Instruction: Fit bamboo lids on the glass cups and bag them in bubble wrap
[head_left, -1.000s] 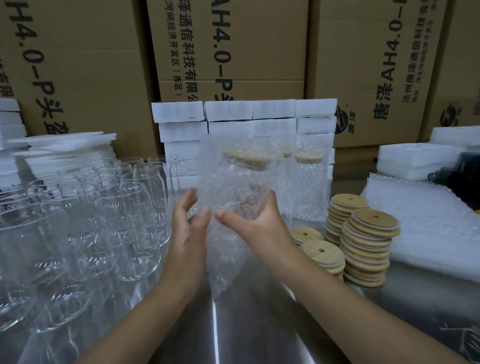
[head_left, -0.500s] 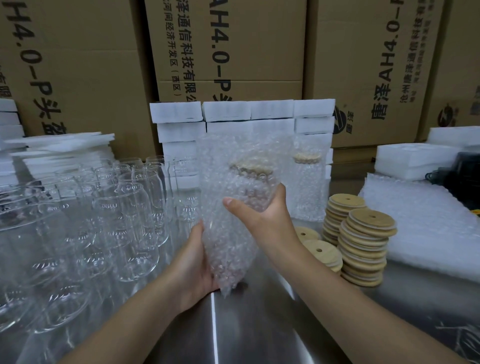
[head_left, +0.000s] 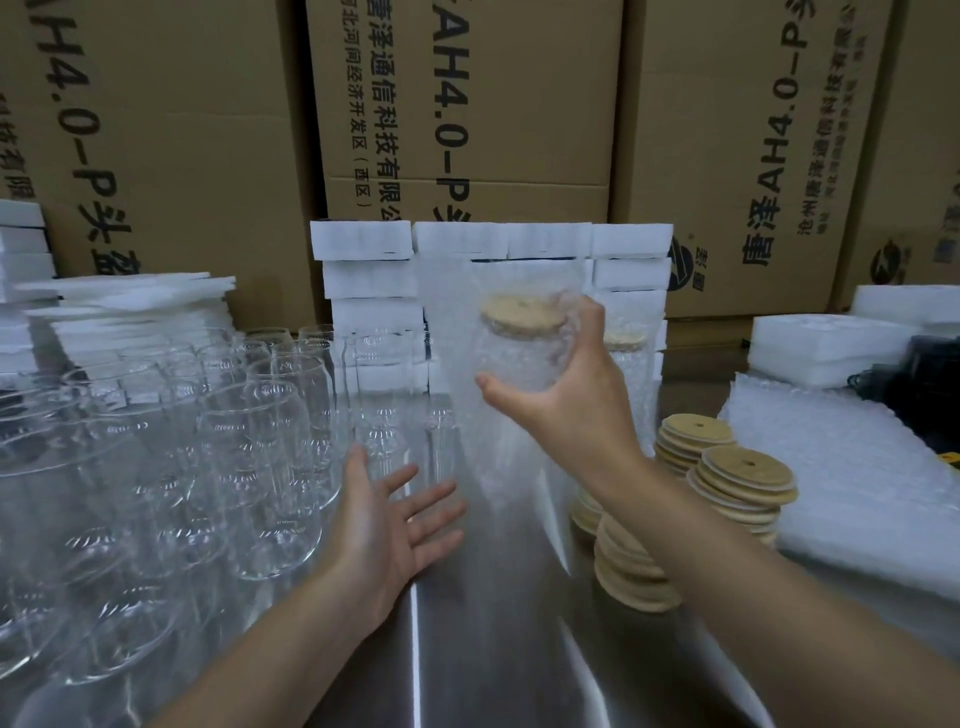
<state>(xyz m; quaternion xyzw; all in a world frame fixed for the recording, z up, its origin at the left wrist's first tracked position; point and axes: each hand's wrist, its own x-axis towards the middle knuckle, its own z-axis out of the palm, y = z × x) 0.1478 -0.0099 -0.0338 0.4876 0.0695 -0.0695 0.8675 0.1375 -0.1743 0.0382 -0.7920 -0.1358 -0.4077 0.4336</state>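
Observation:
My right hand (head_left: 566, 400) grips a glass cup (head_left: 519, 358) with a bamboo lid (head_left: 522, 317), wrapped in a bubble wrap bag (head_left: 462, 332), and holds it up at centre, tilted. The bag's loose end trails down, blurred. My left hand (head_left: 395, 525) hovers lower, palm up and fingers spread, holding nothing. Several bare glass cups (head_left: 249, 426) crowd the left side of the steel table (head_left: 467, 665). Stacks of bamboo lids (head_left: 737, 478) stand to the right. Another bagged, lidded cup (head_left: 626, 374) stands behind my right hand.
A pile of bubble wrap bags (head_left: 852, 467) lies at the right. White foam blocks (head_left: 363, 270) are stacked at the back, with more foam at the left (head_left: 130, 306) and right (head_left: 826, 343). Big cardboard boxes (head_left: 467, 104) wall off the rear.
My left hand let go of the bag's lower end and dropped open. My right hand lifted the bagged cup up and to the right.

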